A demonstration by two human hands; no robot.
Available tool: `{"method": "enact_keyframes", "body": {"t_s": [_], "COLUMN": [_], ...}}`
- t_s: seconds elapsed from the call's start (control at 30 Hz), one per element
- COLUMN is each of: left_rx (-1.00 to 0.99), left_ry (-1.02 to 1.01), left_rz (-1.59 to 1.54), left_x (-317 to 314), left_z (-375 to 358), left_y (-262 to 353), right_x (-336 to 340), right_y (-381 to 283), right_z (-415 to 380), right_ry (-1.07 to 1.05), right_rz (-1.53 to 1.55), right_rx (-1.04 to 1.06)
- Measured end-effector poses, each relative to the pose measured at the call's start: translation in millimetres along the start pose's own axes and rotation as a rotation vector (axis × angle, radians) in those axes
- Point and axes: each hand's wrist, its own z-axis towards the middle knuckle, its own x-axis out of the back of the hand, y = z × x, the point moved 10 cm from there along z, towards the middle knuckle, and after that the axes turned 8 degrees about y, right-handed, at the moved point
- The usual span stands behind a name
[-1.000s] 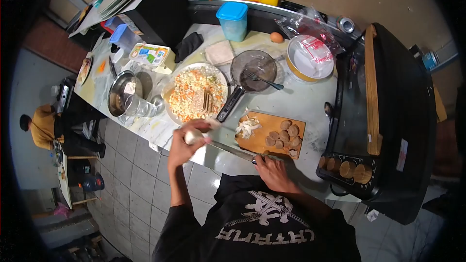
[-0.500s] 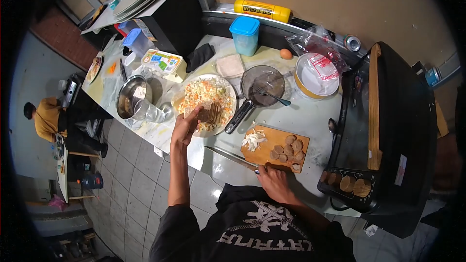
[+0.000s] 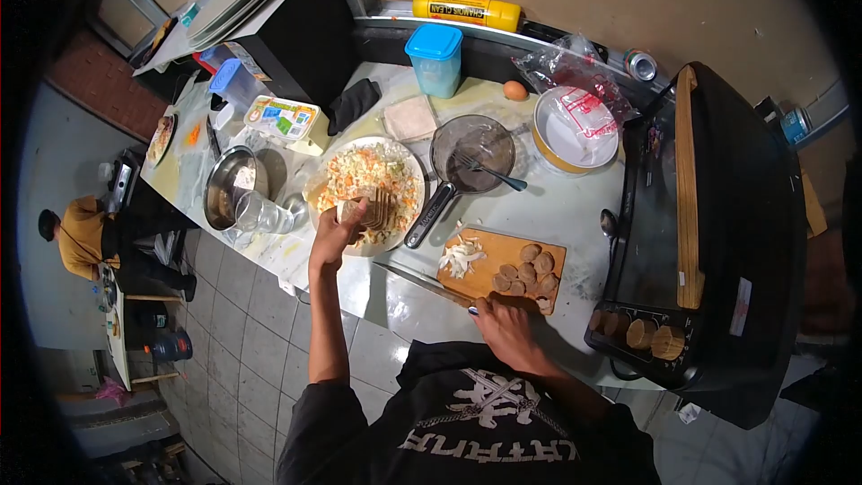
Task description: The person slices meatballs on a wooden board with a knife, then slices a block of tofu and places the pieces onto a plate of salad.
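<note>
Over a round plate (image 3: 415, 207) of chopped vegetables, my left hand (image 3: 341, 226) is closed on a brown ridged block (image 3: 377, 209). My right hand (image 3: 505, 330) grips the handle of a knife (image 3: 422, 286), whose blade points left along the counter's front edge. Just behind that hand lies a wooden cutting board (image 3: 480, 286) with white shreds (image 3: 461, 256) on its left part and several round brown slices (image 3: 525, 271) on its right. A small black pan (image 3: 473, 154) with a fork (image 3: 503, 178) in it stands behind the board.
A metal pot (image 3: 215, 207) and a clear cup (image 3: 260, 214) stand left of the plate. Behind are a blue-lidded container (image 3: 435, 63), an egg (image 3: 514, 91) and a bowl (image 3: 548, 148). A black oven (image 3: 736, 260) is at right. Another person (image 3: 90, 238) stands far left.
The camera view has shifted slightly. The brown block in my left hand has turned, and its ridged side shows more. My right hand still holds the knife.
</note>
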Motion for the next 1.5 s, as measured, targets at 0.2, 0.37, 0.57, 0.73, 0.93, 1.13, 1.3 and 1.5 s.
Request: {"method": "enact_keyframes", "body": {"t_s": [0.2, 0.37, 0.57, 0.73, 0.93, 1.13, 1.3, 1.5], "left_rx": [-0.063, -0.058, -0.059, -0.074, 0.142, 0.157, 0.121, 0.066], "left_ry": [-0.054, -0.071, 0.056, 0.173, -0.138, -0.248, -0.231, -0.176], "left_rz": [0.148, 0.123, 0.135, -0.102, -0.229, -0.183, -0.077, -0.026], "left_x": [-5, -7, 10, 30, -28, -65, -82, -99], "left_z": [-4, -8, -12, -38, -98, -126, -130, -127], "left_y": [4, 10, 11, 11, -34, -56, -64, -71], "right_x": [-4, -1, 3, 0, 14, 20, 15, 31], "right_y": [5, 5, 5, 15, 26, 41, 54, 52], "right_z": [4, 5, 4, 1, -6, -15, -19, -16], "right_ry": [-0.063, -0.071, -0.083, -0.125, -0.051, -0.125, -0.159, -0.174], "right_rz": [0.014, 0.016, 0.025, 0.085, 0.135, 0.149, 0.124, 0.123], "right_rx": [-0.051, -0.057, -0.058, -0.103, -0.114, -0.208, -0.263, -0.227]}}
